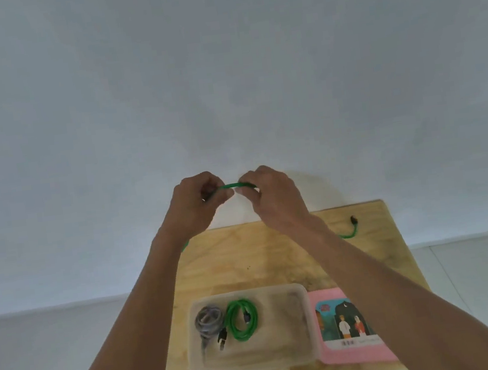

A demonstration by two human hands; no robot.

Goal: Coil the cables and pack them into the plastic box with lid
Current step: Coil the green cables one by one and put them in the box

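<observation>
A green cable (232, 186) stretches between my two hands, raised above the far edge of the wooden table (276, 254). My left hand (197, 206) grips one part of it and my right hand (272, 196) pinches it close by. Its loose end with a black plug (353, 220) lies on the table at the far right. The clear plastic box (291, 326) stands open near the front edge. Inside it lie a coiled green cable (241, 322) and a coiled grey cable (209, 323).
A pink lid (349, 353) with a picture on it lies right of the box, partly under my right forearm. The small table stands against a pale wall, with a light floor on both sides.
</observation>
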